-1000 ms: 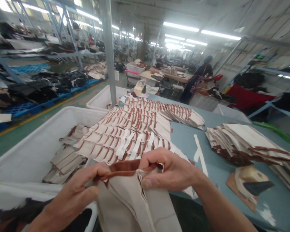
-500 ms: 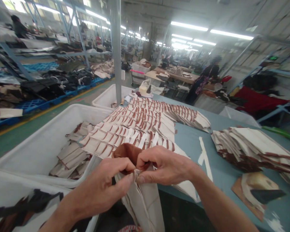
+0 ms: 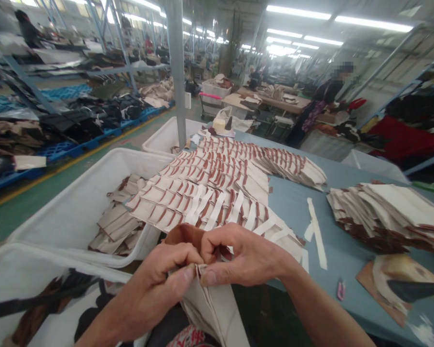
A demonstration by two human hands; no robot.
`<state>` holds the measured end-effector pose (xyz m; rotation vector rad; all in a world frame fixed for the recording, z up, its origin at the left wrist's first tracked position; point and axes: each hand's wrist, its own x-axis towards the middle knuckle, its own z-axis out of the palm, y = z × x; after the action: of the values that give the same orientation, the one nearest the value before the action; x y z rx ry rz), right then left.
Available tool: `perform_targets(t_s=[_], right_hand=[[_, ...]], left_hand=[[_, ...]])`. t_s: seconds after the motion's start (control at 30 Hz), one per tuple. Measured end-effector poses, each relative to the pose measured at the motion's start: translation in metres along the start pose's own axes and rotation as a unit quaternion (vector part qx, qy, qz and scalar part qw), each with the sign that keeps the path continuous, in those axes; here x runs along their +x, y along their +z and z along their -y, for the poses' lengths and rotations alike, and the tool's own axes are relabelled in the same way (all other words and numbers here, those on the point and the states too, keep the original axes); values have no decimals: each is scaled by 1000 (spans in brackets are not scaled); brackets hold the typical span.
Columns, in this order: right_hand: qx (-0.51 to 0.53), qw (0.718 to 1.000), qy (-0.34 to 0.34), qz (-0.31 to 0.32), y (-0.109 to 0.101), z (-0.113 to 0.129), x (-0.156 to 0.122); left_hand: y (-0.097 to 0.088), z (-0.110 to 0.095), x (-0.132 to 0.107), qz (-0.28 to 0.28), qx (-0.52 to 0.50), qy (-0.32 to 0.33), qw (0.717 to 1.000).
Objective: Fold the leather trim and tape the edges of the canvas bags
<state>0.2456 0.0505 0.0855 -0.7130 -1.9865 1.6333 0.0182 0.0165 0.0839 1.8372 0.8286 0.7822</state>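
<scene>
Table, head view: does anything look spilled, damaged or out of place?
A whitish smear mars the plain table at lower right, possibly a dried spill. A white strip lies loose, apart from the rows of pieces. The piece pinched by the left hand and right hand shows no clear damage, though they hide part of it.

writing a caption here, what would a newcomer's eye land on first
Probably the left hand and right hand, low in the middle, pinching a cream workpiece. Just beyond, rows of overlapping cream pieces with brown edges spread over the blue-grey table, a white bin to their left.
</scene>
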Motion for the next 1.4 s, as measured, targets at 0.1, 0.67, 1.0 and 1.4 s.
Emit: perform_targets(t_s=[0.1,0.67,1.0,1.4], right_hand=[[54,998,-5,12,1,-3,2],[-224,971,-5,-86,3,9,1],[-209,977,6,-47,-3,9,4],[-238,968,59,-48,-1,11,15]], left_hand=[[4,11,-3,-11,-51,-4,999],[-2,-1,6,-26,32,-44,998],[-14,4,10,35,61,-61,996],[-1,9,4,-92,251,115,957]])
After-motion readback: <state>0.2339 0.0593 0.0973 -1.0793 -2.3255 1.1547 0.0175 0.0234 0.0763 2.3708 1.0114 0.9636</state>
